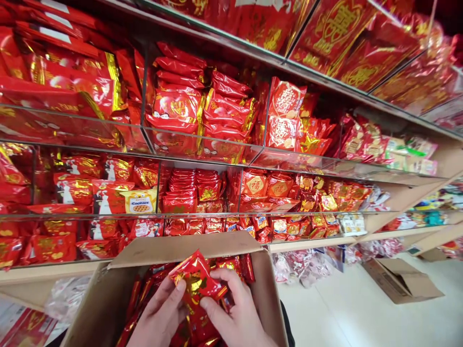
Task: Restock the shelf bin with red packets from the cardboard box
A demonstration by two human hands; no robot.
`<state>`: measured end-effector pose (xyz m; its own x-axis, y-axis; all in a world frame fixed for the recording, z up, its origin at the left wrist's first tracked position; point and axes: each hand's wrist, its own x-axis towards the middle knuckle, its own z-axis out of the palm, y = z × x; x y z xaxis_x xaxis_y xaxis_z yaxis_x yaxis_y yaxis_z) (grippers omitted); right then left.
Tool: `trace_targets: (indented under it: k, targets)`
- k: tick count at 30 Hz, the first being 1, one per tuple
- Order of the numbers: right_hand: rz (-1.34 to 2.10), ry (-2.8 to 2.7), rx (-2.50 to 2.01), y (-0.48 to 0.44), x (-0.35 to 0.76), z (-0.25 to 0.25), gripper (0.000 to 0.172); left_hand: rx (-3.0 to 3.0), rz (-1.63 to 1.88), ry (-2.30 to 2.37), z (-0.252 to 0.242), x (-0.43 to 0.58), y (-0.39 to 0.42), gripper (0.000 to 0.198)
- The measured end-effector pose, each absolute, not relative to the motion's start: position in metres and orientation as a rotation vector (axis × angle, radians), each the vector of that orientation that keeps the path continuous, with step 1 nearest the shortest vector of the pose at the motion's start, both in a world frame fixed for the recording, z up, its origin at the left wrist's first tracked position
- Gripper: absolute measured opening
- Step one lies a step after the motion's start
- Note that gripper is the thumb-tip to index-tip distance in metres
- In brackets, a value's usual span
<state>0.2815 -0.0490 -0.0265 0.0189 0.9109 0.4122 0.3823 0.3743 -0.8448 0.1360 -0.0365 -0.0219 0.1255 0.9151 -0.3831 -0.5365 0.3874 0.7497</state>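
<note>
Over an open cardboard box (265, 284), my left hand (164, 303) and my right hand (231, 308) hold a small red and gold snack packet (195, 277) between them. My left thumb and fingers pinch its left edge; my right thumb and forefinger grip its right side. Below the hands, the box is full of similar shiny red packets (135, 294), partly hidden by my wrists. The box's far flap (188, 248) leans toward the shelf front.
Shelves with clear front strips (202, 147) rise before me, filled with red packets (177, 108). A yellow cookie packet (141, 201) stands in the lower left row. On the pale floor (325, 313) at right lies a cardboard box (401, 279), near plastic-wrapped goods (304, 265).
</note>
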Motion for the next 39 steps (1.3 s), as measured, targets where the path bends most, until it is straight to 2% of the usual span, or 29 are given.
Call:
trace_targets:
  k: [2, 5, 8, 11, 15, 20, 23, 31, 35, 39]
  targets:
    - [0.395, -1.722, -1.19, -0.037, 0.29, -0.003, 0.028, 0.769, 1.172, 1.058, -0.024, 0.122, -0.03, 0.049]
    - [-0.022, -1.832, -1.296, -0.004, 0.3, 0.038, 0.028, 1.43, 1.242, 1.261, -0.032, 0.082, -0.013, 0.042]
    - [-0.424, -1.982, -1.588, 0.04, 0.297, 0.071, 0.023, 2.062, 1.295, 1.582, -0.046, 0.036, 0.008, 0.035]
    - [-0.604, -2.099, -1.872, 0.085, 0.281, 0.083, 0.018, 2.456, 1.349, 1.714, -0.057, 0.009, 0.022, 0.033]
    - [-0.609, -2.052, -2.027, 0.135, 0.257, 0.074, 0.025, 2.735, 1.426, 1.639, -0.059, 0.005, 0.026, 0.027]
    - [-0.563, -2.002, -2.208, 0.18, 0.255, 0.059, 0.02, 2.842, 1.469, 1.551, -0.055, 0.006, 0.022, 0.023]
    - [-0.515, -1.999, -2.291, 0.196, 0.261, 0.056, 0.023, 2.852, 1.489, 1.496, -0.055, 0.004, 0.023, 0.019]
    - [-0.386, -2.083, -2.307, 0.185, 0.262, 0.057, 0.03, 2.903, 1.402, 1.435, -0.071, -0.003, 0.027, 0.019]
    - [-0.154, -2.276, -2.331, 0.177, 0.261, 0.047, 0.022, 2.909, 1.392, 1.44, -0.079, -0.006, 0.028, 0.021]
    - [0.022, -2.436, -2.32, 0.188, 0.261, 0.046, 0.026, 2.88, 1.398, 1.462, -0.076, -0.004, 0.029, 0.019]
